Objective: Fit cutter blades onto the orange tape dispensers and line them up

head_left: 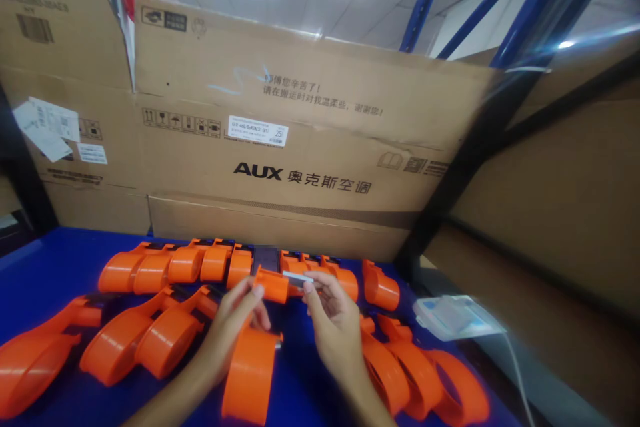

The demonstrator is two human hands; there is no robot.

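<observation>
In the middle of the head view, my left hand [240, 310] is closed on the handle of an orange plastic piece [250, 373]. A wide ring-shaped part of that piece hangs below the hand, and its short tubular end points right. Between the fingertips of my right hand [333, 320] is a small grey-white flat strip [299, 277]. The strip's left end is at the mouth of the orange tube; I cannot tell how far it is inserted. Similar orange pieces with dark ends stand around both hands, among them one orange piece [165, 340] left of my left hand.
Several more orange pieces [185, 263] line the back of the blue table surface [45, 267], others the front right. Behind stands a large cardboard sheet [310, 153]. At right are a clear plastic box [455, 317], a white cable [517, 367] and a dark rack post [450, 180].
</observation>
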